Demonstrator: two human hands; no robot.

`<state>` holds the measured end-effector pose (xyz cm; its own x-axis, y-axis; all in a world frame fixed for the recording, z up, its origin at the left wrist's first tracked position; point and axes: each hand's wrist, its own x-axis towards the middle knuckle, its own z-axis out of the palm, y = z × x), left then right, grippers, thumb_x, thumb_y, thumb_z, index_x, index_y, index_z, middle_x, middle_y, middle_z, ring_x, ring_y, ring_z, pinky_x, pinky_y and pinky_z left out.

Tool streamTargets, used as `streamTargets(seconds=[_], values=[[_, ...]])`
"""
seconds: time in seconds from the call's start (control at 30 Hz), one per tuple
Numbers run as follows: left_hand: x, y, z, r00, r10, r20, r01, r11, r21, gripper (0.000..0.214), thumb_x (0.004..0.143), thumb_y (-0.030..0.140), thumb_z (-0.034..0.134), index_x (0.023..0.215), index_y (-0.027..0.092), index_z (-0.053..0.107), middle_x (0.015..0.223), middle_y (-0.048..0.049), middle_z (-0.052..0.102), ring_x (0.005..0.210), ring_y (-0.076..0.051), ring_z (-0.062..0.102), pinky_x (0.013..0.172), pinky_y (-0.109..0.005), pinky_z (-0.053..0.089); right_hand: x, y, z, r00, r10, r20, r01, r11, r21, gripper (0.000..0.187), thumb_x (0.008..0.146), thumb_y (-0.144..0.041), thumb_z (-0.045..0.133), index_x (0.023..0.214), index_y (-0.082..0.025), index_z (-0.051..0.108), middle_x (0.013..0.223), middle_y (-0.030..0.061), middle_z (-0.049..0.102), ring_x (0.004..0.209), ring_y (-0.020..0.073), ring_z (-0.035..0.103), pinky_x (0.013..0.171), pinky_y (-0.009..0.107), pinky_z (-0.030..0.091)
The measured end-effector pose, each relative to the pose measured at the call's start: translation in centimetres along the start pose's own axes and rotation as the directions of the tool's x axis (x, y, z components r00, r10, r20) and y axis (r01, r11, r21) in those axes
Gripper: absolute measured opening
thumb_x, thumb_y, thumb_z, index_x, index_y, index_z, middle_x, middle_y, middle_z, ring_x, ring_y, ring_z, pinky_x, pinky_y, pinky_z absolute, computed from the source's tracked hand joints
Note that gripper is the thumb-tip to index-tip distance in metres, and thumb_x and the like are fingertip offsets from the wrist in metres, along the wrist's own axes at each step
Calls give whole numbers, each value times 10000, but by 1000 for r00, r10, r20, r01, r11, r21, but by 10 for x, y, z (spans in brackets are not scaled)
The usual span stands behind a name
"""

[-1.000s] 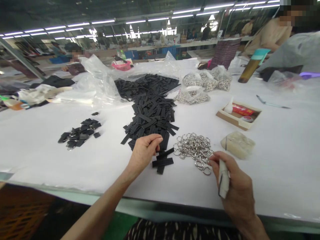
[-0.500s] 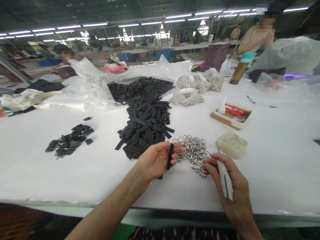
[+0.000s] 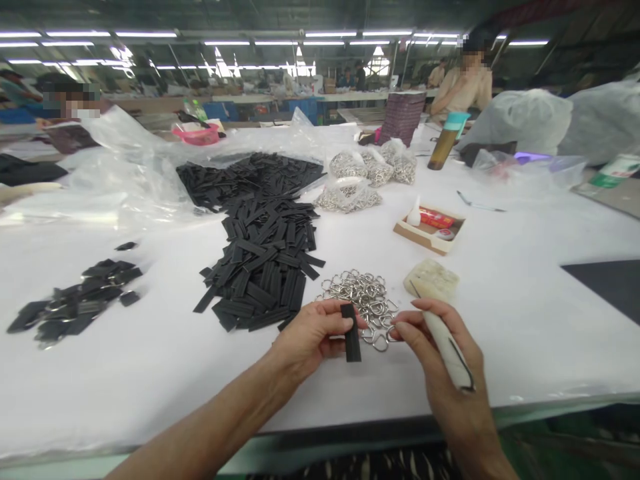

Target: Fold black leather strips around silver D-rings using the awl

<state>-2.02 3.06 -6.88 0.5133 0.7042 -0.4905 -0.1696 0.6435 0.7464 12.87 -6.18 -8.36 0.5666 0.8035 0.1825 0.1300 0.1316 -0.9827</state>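
My left hand (image 3: 313, 337) pinches one short black strap piece (image 3: 351, 332) upright between thumb and fingers. My right hand (image 3: 443, 360) is closed around a white pen-like tool (image 3: 447, 350), and its fingertips touch a metal ring (image 3: 381, 341) at the near edge of a loose pile of silver D-rings (image 3: 357, 293). A large heap of black strap pieces (image 3: 260, 267) lies just beyond my left hand on the white table (image 3: 525, 313).
A smaller pile of finished black pieces (image 3: 75, 303) lies far left. A pale sponge-like block (image 3: 433, 278), a cardboard tray with glue (image 3: 429, 227), bags of rings (image 3: 373, 170), clear plastic bags (image 3: 135, 173) and a bottle (image 3: 447, 140) stand behind. Other people work at the far side.
My left hand picked a black strap out of the heap and brought it toward my right hand, which moved its fingertips onto a ring. The view shifted right.
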Motion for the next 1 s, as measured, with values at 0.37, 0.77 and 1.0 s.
streamTargets(seconds=[0.37,0.77,1.0], values=[[3,-18,21,983,-79,164,58,990,128,256,775,199,600,1027,155,585,745,-79,646,621,-208,657,492,-320,554,9,-7,15,999,6,-50,-1,995,97,264,793,-264,650,1030,-217,542,826,-2,656,715,153,642,652,267,532],[-1,-15,13,973,103,205,-157,952,264,216,683,118,548,887,109,617,721,-48,616,658,-151,564,512,-227,513,10,0,37,995,-13,-100,24,994,107,267,778,-211,680,1016,-235,561,821,-15,687,746,130,647,646,216,509],[-6,-16,15,944,277,180,-330,780,531,188,753,158,478,817,141,654,688,-21,585,628,-150,520,535,-245,471,11,-1,39,992,-41,-118,57,990,130,287,775,-215,678,1032,-218,550,816,-1,688,725,133,634,626,222,496]])
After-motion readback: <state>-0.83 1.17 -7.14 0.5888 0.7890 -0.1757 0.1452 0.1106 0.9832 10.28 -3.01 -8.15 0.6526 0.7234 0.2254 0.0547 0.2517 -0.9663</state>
